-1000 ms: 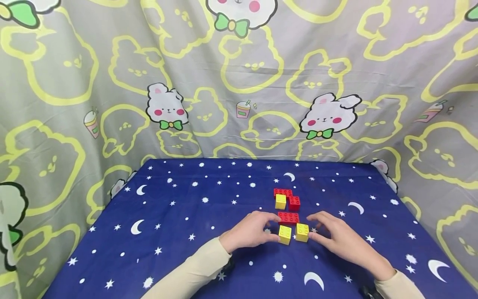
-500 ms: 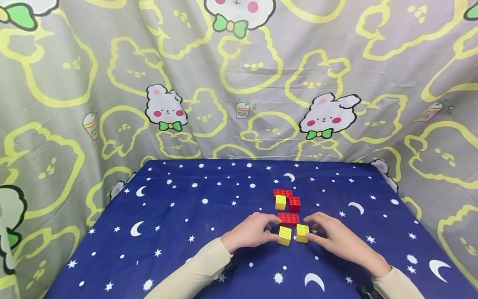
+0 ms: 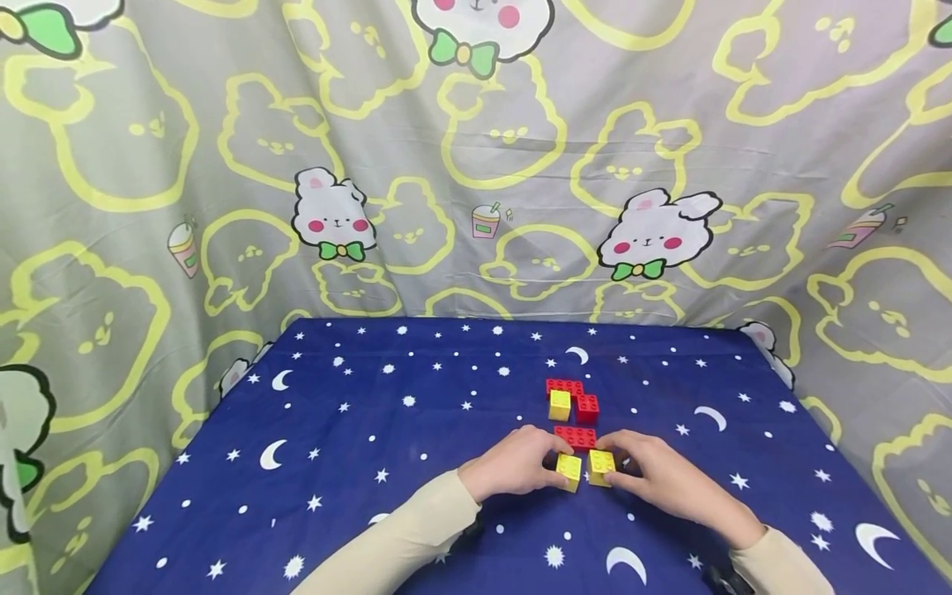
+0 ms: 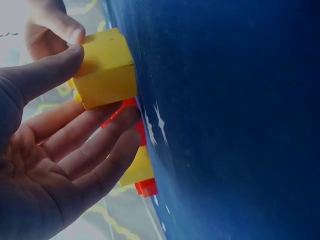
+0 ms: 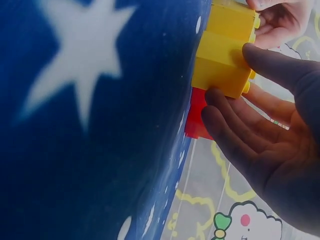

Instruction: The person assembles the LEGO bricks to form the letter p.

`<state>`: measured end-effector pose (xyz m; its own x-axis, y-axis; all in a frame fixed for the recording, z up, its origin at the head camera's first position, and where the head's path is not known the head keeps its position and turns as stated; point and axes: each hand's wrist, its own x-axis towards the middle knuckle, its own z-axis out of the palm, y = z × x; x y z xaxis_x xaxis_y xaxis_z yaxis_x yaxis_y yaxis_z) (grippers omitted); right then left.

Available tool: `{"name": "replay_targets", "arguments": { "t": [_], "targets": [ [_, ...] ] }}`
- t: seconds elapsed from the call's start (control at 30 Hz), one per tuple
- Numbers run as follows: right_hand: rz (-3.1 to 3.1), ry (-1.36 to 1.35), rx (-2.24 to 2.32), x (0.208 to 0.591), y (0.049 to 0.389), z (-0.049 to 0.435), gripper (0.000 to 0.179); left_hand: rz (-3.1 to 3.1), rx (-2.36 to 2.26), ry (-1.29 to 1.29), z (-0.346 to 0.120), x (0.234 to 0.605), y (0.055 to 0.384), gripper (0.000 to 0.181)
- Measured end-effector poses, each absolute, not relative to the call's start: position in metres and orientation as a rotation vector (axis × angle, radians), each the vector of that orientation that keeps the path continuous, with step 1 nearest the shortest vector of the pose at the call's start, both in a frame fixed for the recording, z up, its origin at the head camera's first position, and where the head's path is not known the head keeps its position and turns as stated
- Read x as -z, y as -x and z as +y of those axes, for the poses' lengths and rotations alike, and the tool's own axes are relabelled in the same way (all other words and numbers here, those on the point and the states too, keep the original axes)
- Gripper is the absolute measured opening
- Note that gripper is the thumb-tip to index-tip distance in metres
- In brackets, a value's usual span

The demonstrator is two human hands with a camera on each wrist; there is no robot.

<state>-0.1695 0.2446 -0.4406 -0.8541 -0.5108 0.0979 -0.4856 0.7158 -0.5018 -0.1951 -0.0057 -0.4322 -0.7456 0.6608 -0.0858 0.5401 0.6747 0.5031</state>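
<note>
Two yellow toy bricks stand side by side on the dark blue cloth in the head view, with a narrow gap between them. My left hand (image 3: pixel 513 464) pinches the left yellow brick (image 3: pixel 568 472), thumb at its near side and fingers behind it. The right yellow brick (image 3: pixel 601 466) is between the thumb and fingers of my right hand (image 3: pixel 665 475). Just behind both lies a long red brick (image 3: pixel 576 436), its ends partly covered by my fingers. In the left wrist view, the thumb presses the yellow brick (image 4: pixel 106 82) near its studded edge.
Farther back sit another yellow brick (image 3: pixel 559 404), a small red brick (image 3: pixel 587 407) and a second long red brick (image 3: pixel 564 386), close together. The star-and-moon cloth (image 3: pixel 335 463) covers the table. A grey cartoon-print curtain (image 3: pixel 416 149) hangs around it.
Both hands have moved inward, my left to the right and my right to the left. Their fingers have closed around the two front yellow bricks, which stay nearly in place.
</note>
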Motion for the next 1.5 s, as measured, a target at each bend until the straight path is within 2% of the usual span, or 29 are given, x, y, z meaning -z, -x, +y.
{"name": "replay_targets", "arguments": {
  "t": [0.33, 0.67, 1.23, 1.5],
  "targets": [
    [2.869, 0.782, 0.765, 0.439, 0.171, 0.238, 0.028, 2.649, -0.711, -0.934, -0.014, 0.433, 0.194, 0.040],
    [2.893, 0.874, 0.777, 0.438, 0.169, 0.231, 0.025, 2.673, -0.778, -0.911, -0.038, 0.435, 0.194, 0.036],
    [2.915, 0.925, 0.802, 0.425, 0.173, 0.210, 0.028, 2.640, -0.861, -0.835, -0.059, 0.431, 0.194, 0.042],
    [2.905, 0.916, 0.825, 0.417, 0.174, 0.202, 0.028, 2.647, -0.853, -0.820, -0.062, 0.433, 0.193, 0.033]
  ]
}}
